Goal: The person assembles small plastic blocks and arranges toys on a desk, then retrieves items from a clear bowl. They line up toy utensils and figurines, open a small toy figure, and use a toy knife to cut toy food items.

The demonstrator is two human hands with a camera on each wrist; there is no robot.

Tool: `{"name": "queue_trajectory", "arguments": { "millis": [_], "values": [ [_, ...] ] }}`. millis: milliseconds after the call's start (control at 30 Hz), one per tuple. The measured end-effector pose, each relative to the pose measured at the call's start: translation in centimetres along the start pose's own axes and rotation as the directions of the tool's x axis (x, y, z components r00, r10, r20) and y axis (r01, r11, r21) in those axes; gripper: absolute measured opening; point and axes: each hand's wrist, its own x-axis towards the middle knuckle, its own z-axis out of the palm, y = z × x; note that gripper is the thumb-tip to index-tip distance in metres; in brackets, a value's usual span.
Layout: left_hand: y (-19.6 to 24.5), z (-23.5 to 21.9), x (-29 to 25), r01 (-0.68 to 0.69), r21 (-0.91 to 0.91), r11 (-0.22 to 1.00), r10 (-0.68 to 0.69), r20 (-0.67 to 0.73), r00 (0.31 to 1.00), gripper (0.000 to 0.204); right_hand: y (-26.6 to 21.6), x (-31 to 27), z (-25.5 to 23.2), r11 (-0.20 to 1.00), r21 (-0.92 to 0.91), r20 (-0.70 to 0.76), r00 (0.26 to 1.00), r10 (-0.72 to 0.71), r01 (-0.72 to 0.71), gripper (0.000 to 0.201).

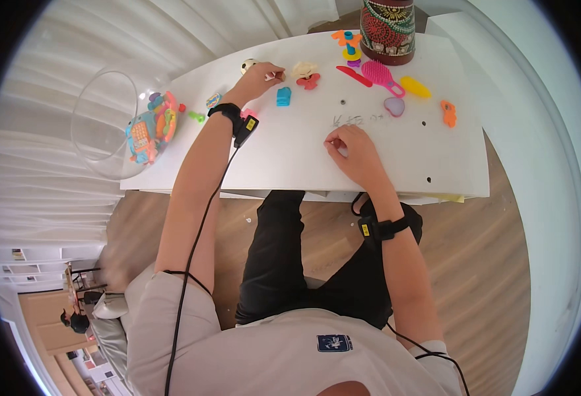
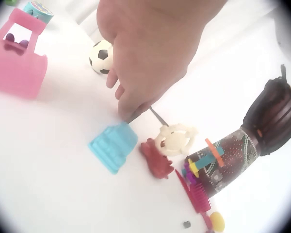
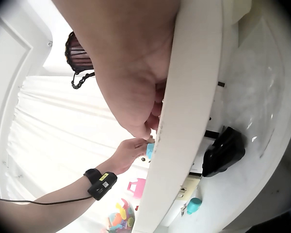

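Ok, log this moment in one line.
left hand: beside blue toy, grip unclear | right hand: loosely curled, front of table | brush: near drum

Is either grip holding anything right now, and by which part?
Cannot be told: the left grip is near the blue toy, but whether it holds anything is unclear; the right grip is curled, its inside partly hidden.

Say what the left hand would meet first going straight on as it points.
Probably the blue toy, just beyond the left hand in its wrist view; depth is unclear.
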Motion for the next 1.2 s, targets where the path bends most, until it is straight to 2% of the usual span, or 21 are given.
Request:
{"name": "queue_trajectory", "arguments": {
  "millis": [67, 100, 167, 300, 467, 567, 667, 767, 900, 1200],
  "values": [
    [-0.1, -0.7, 0.0, 0.062, -0.142, 0.988, -0.061, 0.011, 0.998, 0.031, 0.1, 0.0, 0.0, 1.0, -0.002, -0.004, 1.0, -0.015, 0.015, 0.008],
    [0.1, -1.0, 0.0, 0.063, -0.141, 0.988, -0.062, 0.012, 0.998, 0.031, 0.1, 0.0, 0.0, 1.0, 0.0, -0.006, 1.0, -0.015, 0.015, 0.008],
    [0.5, -1.8, -0.5, 0.099, -0.137, 0.986, -0.084, 0.11, 0.99, 0.03, 0.2, 0.1, 0.0, 1.0, 0.006, -0.006, 1.0, -0.018, 0.018, 0.008],
    [1.2, -2.3, -0.7, 0.098, -0.121, 0.988, -0.079, 0.148, 0.986, 0.03, -0.1, 0.2, 0.0, 1.0, -0.024, 0.013, 1.0, -0.015, 0.016, 0.008],
    [2.2, -2.3, -0.2, 0.122, -0.223, 0.967, -0.07, 0.228, 0.971, 0.031, -0.3, 0.1, 0.0, 1.0, -0.007, 0.001, 1.0, -0.024, 0.024, 0.008],
    [3.3, -2.4, 0.0, 0.152, -0.146, 0.977, -0.107, 0.275, 0.955, 0.034, -0.5, 0.1, 0.0, 1.0, -0.021, 0.017, 1.0, -0.005, 0.005, 0.008],
    [3.2, -2.2, 0.3, 0.109, -0.104, 0.989, -0.076, 0.28, 0.957, 0.036, -0.4, 0.1, -0.3, 1.0, -0.027, 0.018, 1.0, 0.006, -0.006, 0.008],
    [3.0, -2.1, 0.1, 0.115, -0.184, 0.976, -0.057, 0.292, 0.955, 0.034, -0.3, 0.2, -0.2, 1.0, -0.023, 0.017, 1.0, -0.007, 0.007, 0.008],
    [3.2, -2.1, -0.4, 0.096, -0.16, 0.983, -0.045, 0.296, 0.954, 0.033, -0.3, 0.1, -0.2, 0.999, -0.029, 0.014, 1.0, -0.018, 0.019, 0.008],
    [2.5, -1.6, -2.1, 0.092, -0.158, 0.983, -0.057, 0.21, 0.976, 0.044, -0.3, 0.2, -0.2, 1.0, 0.001, 0.001, 1.0, 0.006, -0.006, 0.008]
  ]
}}
